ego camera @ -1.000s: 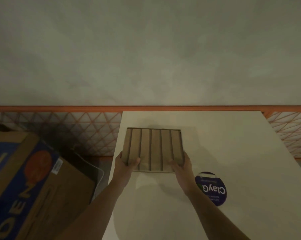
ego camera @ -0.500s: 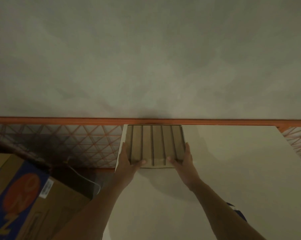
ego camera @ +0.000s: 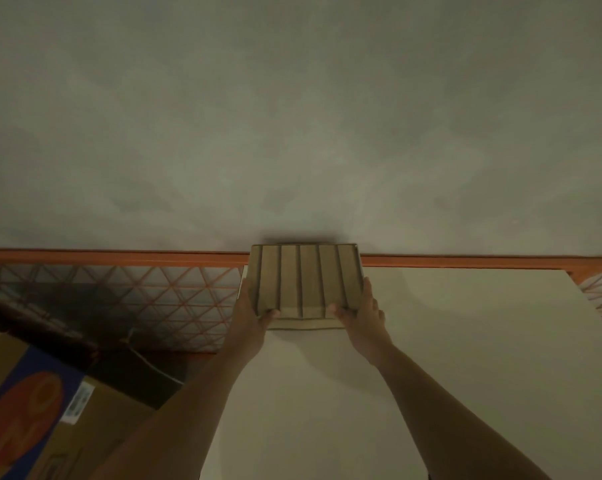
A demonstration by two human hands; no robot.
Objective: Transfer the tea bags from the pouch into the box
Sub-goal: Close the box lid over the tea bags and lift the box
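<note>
Here both hands hold the box (ego camera: 306, 280) at the far left corner of the worktop (ego camera: 448, 341), hard against the wall (ego camera: 292, 116). The box is a shallow tan tray split by upright dividers into long lanes that run near to far; its far edge overlaps the orange rail (ego camera: 119, 258) at the foot of the wall, and it casts a dark shadow on the wall just above. Whether its base rests flat on the worktop or is slightly lifted cannot be told — a paler strip of its near side shows below the dividers.

The left hand (ego camera: 249, 311) grips the box's left side, thumb hooked over the near left corner, fingers (ego camera: 245, 289) laid along the outer wall. The right hand (ego camera: 363, 311) mirrors it on the right side — thumb over the near right corner, fingers (ego camera: 368, 289) stretched up the right wall. Both bare forearms reach in from the near edge.

The lanes look bare of any contents, though the light is dim. To the left of the worktop an orange mesh (ego camera: 136, 306) of triangles stretches below the rail, and a carton (ego camera: 26, 410) printed in blue and orange, with a white label, sits in the near left corner. A thin pale cable (ego camera: 154, 367) runs down behind it.
</note>
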